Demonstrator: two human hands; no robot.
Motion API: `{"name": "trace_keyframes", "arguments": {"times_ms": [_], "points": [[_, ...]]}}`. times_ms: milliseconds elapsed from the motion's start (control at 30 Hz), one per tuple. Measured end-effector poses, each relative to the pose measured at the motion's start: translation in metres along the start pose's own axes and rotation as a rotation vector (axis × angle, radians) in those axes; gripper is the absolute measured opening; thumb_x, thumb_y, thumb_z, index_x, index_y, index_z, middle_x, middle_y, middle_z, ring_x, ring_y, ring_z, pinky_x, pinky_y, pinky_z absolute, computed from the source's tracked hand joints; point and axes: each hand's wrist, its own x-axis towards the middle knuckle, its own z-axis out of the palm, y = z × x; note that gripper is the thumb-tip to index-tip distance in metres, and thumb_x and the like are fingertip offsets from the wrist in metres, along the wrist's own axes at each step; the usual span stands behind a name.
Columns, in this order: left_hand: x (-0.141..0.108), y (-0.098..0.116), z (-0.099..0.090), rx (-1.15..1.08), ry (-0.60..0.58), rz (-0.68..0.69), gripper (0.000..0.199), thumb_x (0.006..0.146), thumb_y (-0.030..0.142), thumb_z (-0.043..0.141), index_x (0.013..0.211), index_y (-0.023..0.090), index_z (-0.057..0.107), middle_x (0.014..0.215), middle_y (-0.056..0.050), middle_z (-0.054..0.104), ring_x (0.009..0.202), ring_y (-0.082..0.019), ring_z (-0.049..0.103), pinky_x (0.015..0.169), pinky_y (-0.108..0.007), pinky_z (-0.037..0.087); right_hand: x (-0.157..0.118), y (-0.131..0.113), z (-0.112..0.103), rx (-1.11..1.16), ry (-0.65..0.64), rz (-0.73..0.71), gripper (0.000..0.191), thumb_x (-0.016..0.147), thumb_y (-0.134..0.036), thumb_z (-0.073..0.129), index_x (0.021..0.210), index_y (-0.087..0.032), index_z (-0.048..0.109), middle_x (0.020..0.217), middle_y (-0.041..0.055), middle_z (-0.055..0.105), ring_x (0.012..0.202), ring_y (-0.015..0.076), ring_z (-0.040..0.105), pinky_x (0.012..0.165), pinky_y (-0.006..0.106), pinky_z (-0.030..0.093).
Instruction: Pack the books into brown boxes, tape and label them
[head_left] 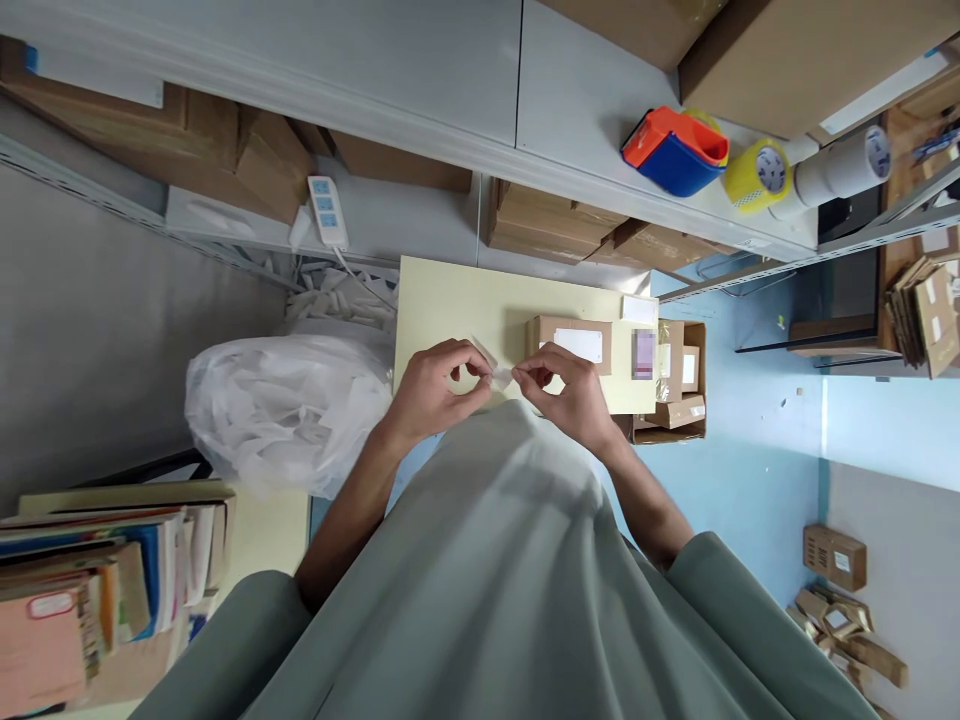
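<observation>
Above the counter's [450, 300] near edge, the left hand [439, 388] has its fingers clamped on one end of a small pale piece [502, 378], which spans the gap between both hands. The right hand's [570, 390] fingers pinch the other end. A light, even grip and level wrists should prevent creasing, without brushing the cardboard box [543, 331] just beyond.

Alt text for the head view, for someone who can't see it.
A person's left hand and right hand pinch a small thin whitish slip over a pale yellow rectangular table. A brown cardboard box lies beyond the right hand; a translucent white plastic bag sits left of the table. A grey shelf ahead holds a yellow roll of tape.
</observation>
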Motion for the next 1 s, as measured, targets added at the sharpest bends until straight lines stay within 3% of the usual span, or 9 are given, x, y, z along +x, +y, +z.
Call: {"name": "trace_keyframes", "arguments": {"times_ms": [167,300,533,667,800,900,1000], "points": [[0.0,-0.044,-0.014,0.051,0.055,-0.141,0.004,0.08,0.025,0.066,0.077,0.023,0.068,0.079,0.0,0.076,0.072,-0.016,0.065,0.067,-0.029,0.049,-0.004,0.023,-0.005,0.098,0.091,0.164,0.026,0.1,-0.048,0.076,0.088,-0.025,0.078,0.087,0.0018,0.074,0.075,0.0167,0.067,0.073,0.033,0.06],[-0.003,-0.08,-0.037,0.161,0.157,-0.362,0.008,0.076,0.028,0.065,0.078,0.023,0.071,0.08,-0.001,0.077,0.072,-0.018,0.065,0.067,-0.029,0.049,-0.009,0.042,-0.011,0.184,0.203,0.303,0.033,0.095,-0.057,0.078,0.088,-0.025,0.078,0.087,0.0019,0.074,0.074,0.0171,0.067,0.071,0.033,0.06],[-0.004,-0.109,-0.116,0.572,0.4,-0.728,0.014,0.086,0.031,0.064,0.09,0.021,0.073,0.095,-0.005,0.082,0.098,-0.026,0.077,0.099,-0.035,0.057,-0.014,0.059,-0.022,0.262,0.344,0.41,0.037,0.09,-0.06,0.084,0.088,-0.024,0.078,0.08,0.0011,0.072,0.068,0.0169,0.065,0.068,0.033,0.058],[-0.004,-0.117,-0.159,0.774,0.492,-0.79,0.015,0.092,0.03,0.067,0.095,0.017,0.073,0.097,-0.007,0.082,0.104,-0.026,0.076,0.106,-0.036,0.056,-0.015,0.062,-0.026,0.276,0.326,0.441,0.039,0.088,-0.062,0.086,0.086,-0.024,0.078,0.074,0.0004,0.069,0.068,0.0178,0.065,0.067,0.033,0.057],[0.006,-0.133,-0.189,0.836,0.538,-0.824,0.023,0.096,0.039,0.075,0.089,0.019,0.066,0.096,-0.005,0.08,0.099,-0.024,0.073,0.108,-0.039,0.056,-0.014,0.066,-0.029,0.283,0.277,0.444,0.041,0.09,-0.065,0.084,0.086,-0.024,0.077,0.074,0.0005,0.068,0.069,0.0184,0.066,0.068,0.034,0.058],[0.02,-0.136,-0.198,0.847,0.573,-0.838,0.024,0.096,0.038,0.078,0.091,0.019,0.065,0.095,-0.002,0.08,0.097,-0.022,0.071,0.111,-0.041,0.056,-0.015,0.07,-0.035,0.301,0.257,0.431,0.042,0.09,-0.065,0.084,0.087,-0.024,0.077,0.075,0.0008,0.069,0.069,0.0184,0.067,0.068,0.034,0.058],[0.036,-0.122,-0.179,0.816,0.629,-0.751,0.017,0.101,0.031,0.07,0.103,0.014,0.069,0.103,-0.005,0.083,0.098,-0.021,0.074,0.109,-0.039,0.057,-0.017,0.077,-0.044,0.308,0.258,0.42,0.041,0.09,-0.065,0.083,0.087,-0.025,0.077,0.078,0.0014,0.07,0.069,0.0184,0.067,0.069,0.035,0.058]]}}
